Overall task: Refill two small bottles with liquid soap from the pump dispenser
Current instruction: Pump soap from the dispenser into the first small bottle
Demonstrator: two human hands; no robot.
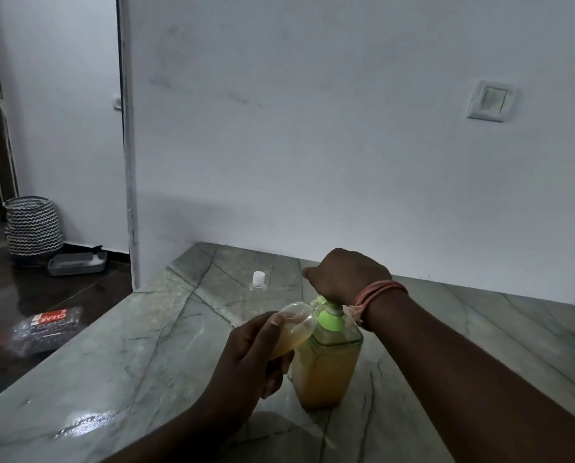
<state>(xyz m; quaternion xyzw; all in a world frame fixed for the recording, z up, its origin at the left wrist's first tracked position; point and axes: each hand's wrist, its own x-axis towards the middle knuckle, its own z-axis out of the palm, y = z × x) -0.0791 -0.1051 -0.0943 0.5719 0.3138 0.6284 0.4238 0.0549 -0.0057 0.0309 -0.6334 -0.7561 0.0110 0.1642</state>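
Evidently midway, the left hand [246,355] gripped a part-filled small bottle [294,329] tilted at the pump dispenser [327,359] under the pressing, closed right hand [346,277]; beyond it, the capped bottle [258,283] looked empty

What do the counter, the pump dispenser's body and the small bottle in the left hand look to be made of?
Counter: probably polished stone, grey-green with dark veins and a glossy reflection. Pump dispenser: clear body, glass or hard plastic, amber soap showing through; green plastic-looking pump. Small bottle: thin clear plastic, likely, partly filled.
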